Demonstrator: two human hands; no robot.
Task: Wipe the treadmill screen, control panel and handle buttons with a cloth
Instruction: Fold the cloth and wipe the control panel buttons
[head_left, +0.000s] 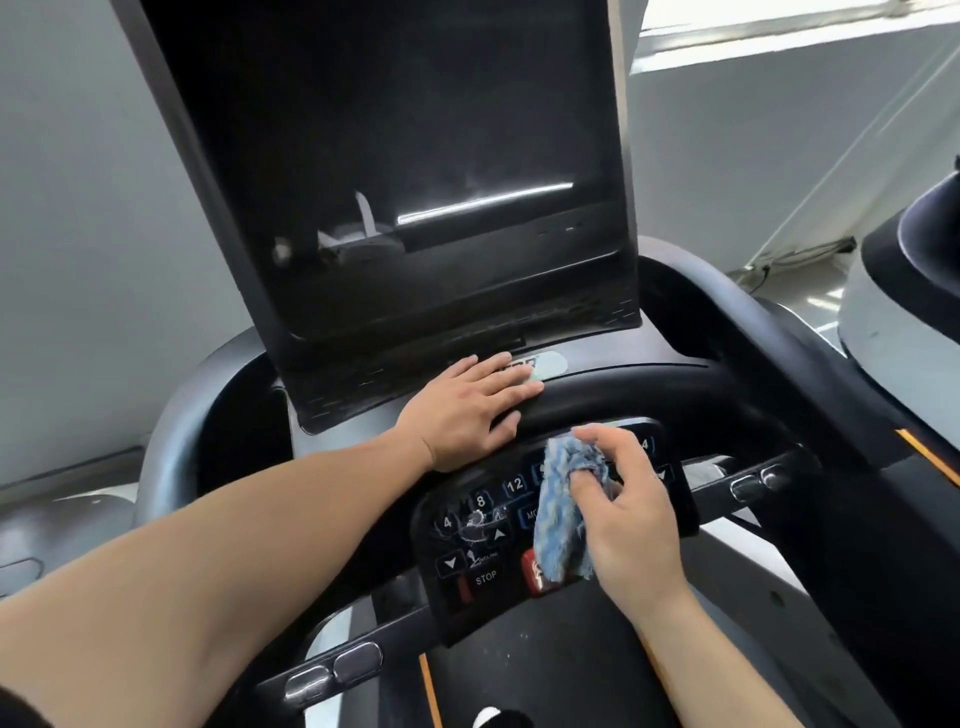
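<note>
While pinched in right hand (631, 525) fingers (587, 480): crumpled blue-and-white woven cloth (561, 512), pressed on black oval control panel (483, 540). Left hand (467, 410) flat, fingers together, below dark treadmill screen (405, 156).

Both forearms are bare from elbow to wrist — no watch, bracelet or ring shows on the left hand (470, 410) or the right hand (631, 525). A dark sleeve edge (21, 709) — black or near it — shows at the left upper arm.

Treadmill console (597, 358) w/ left hand (467, 410) flat on top, cloth (561, 514) on control panel (483, 540).
</note>
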